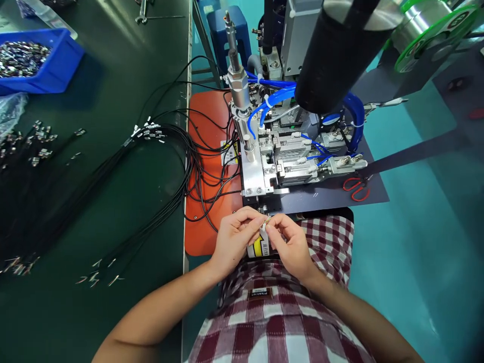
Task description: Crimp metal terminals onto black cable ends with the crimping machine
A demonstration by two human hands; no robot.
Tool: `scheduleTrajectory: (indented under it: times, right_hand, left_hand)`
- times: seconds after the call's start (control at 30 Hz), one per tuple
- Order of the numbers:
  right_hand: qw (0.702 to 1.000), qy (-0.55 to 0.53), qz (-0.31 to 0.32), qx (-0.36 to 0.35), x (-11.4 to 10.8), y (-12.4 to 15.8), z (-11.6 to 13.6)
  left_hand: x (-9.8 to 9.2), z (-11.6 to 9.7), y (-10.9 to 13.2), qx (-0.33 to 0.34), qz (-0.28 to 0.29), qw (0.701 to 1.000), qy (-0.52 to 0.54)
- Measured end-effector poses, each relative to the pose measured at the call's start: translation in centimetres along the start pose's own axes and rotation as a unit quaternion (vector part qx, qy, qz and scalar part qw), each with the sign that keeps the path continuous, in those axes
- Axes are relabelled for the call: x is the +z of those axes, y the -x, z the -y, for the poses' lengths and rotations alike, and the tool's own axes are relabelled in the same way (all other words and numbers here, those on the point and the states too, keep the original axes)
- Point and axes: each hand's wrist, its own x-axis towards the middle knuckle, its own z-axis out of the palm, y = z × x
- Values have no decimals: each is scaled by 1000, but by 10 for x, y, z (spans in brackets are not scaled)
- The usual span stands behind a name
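Now, both hands meet just below the machine (264, 161). The left hand (235, 237) and right hand (290, 243) pinch shut on one tiny metal terminal (266, 220). It bridges their fingertips, lying roughly crosswise, its right end tipped slightly up. Black wires (166, 151) sprawl across the green bench (113, 91) to the left.

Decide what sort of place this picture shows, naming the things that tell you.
Probably a factory assembly station: a pneumatic machine with blue air hoses, black wires tipped with metal terminals on a green bench, and a blue bin of metal parts.
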Motion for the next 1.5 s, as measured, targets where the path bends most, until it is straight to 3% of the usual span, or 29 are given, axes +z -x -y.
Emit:
scheduleTrajectory:
  times: [0.2,0.57,0.7,0.8,0.93,1.07,1.17,1.23,1.37,1.5]
  right_hand:
    - [999,13,-31,-14,2,-2,-2]
    - [998,46,-29,-45,-14,-13,11]
    - [999,27,-15,-19,-13,-14,10]
    - [1000,1,14,9,-14,-15,6]
    - [994,-24,104,27,-22,-20,4]
    - [981,-6,194,-11,-31,-26,6]
    - [973,4,230,-32,-34,-30,8]
    - [976,3,218,-26,-34,-31,8]
    - [990,-6,139,6,-33,-27,5]
    - [995,35,87,-22,-32,-19,5]
  left_hand:
    - [-4,-3,-2,-76,37,996,-15]
    - [-4,-6,-5,-85,28,996,-17]
    - [-4,-6,-5,-90,29,995,-18]
    - [-7,-4,-5,-104,38,994,-9]
    - [-14,-2,-8,-157,91,983,7]
    - [-20,-4,-11,-214,160,964,-2]
    - [-20,-6,-11,-213,169,962,-23]
    - [-17,-6,-10,-194,148,969,-29]
    - [-13,-4,-6,-147,95,984,-29]
    - [-12,-2,-5,-130,74,988,-23]
